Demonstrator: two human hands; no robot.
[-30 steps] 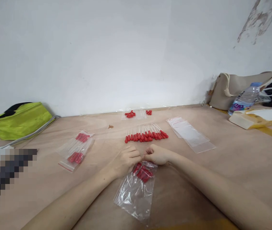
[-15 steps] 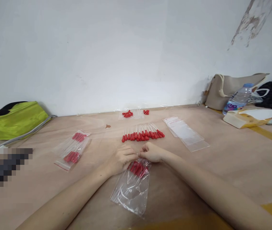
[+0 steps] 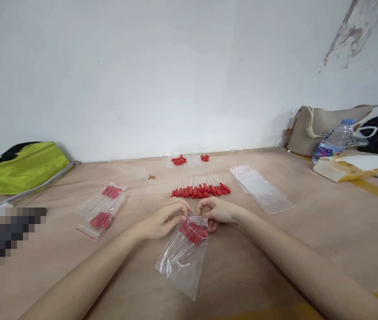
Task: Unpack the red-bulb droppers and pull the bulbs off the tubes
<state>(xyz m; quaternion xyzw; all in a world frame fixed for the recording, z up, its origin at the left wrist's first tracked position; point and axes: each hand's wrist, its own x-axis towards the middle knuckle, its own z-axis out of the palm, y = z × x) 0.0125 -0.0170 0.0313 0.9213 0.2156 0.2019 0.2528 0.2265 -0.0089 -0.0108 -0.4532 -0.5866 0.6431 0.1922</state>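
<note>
A clear zip bag [image 3: 182, 260] with several red-bulbed droppers inside lies on the table in front of me. My left hand [image 3: 164, 218] pinches the left side of the bag's mouth. My right hand [image 3: 216, 211] pinches the right side of the same mouth. The two hands sit a little apart, fingers curled on the plastic. Just beyond them lies a row of loose red-bulbed droppers [image 3: 200, 190].
Filled dropper bags [image 3: 104, 206] lie to the left, a stack of flat unfilled zip bags [image 3: 260, 189] to the right, more red bulbs [image 3: 179, 159] by the wall. A lime green bag [image 3: 22, 166] is far left; a beige bag [image 3: 322, 126], water bottle [image 3: 334, 141] and box [image 3: 342, 168] far right.
My hands were pressed together over the bag's mouth; now they have drawn apart, each pinching one side of the mouth. The bag has shifted slightly.
</note>
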